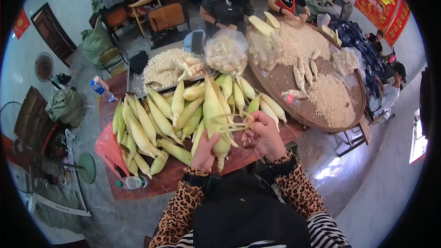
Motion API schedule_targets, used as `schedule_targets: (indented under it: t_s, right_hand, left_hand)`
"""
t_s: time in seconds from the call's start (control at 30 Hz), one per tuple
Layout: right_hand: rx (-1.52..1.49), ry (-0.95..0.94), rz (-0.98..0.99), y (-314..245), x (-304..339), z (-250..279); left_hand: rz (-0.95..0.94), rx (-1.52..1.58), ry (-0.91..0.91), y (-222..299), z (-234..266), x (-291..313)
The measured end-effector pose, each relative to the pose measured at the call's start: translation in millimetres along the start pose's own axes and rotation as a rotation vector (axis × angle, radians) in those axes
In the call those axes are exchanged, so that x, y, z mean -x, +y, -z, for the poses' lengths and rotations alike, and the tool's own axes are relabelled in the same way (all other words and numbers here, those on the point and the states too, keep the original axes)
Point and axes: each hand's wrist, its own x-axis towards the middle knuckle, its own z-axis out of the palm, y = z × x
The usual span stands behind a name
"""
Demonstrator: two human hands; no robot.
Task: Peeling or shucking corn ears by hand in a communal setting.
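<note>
a: in the head view, why are the two hands gripping so differently?

b: the left hand [205,152] has its fingers clamped on the lower part of an ear of corn [221,147], one end pointing toward the wearer; i'd say that anchors it. the right hand [267,134] has its fingers pinched together on loose husk strips [233,126], which run across from the ear.

a: so one steadies and one pulls?

b: that's my reading: holding the strips off to the side gives them some tension against the left grip.

a: and the heap of corn [160,121]?

b: left of and beyond the left fingers, spread over the red-brown surface [167,187]. probably put there to be within easy reach.

a: the loose kernels?

b: some lie in a metal tray [136,82] beyond the left fingers, past the heap; more sit in a round basket [281,81], beyond and to the right of the right fingers. the raised rims likely stop kernels rolling away.

a: and the clear bag [226,51]?

b: straight beyond the fingers, bulging with pale pieces, presumably bagged to keep them together.
</note>
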Motion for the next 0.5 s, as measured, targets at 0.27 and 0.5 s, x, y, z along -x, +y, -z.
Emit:
schedule_targets:
  t_s: [0.27,0.5]
  right_hand:
    - [0.013,-0.188,0.109,-13,1,-21]
    - [-0.23,-0.27,0.228,-8,5,7]
  left_hand:
    - [0.136,0.234,-0.082,-19,2,-1]
    - [0.049,0.311,0.023,-15,22,-4]
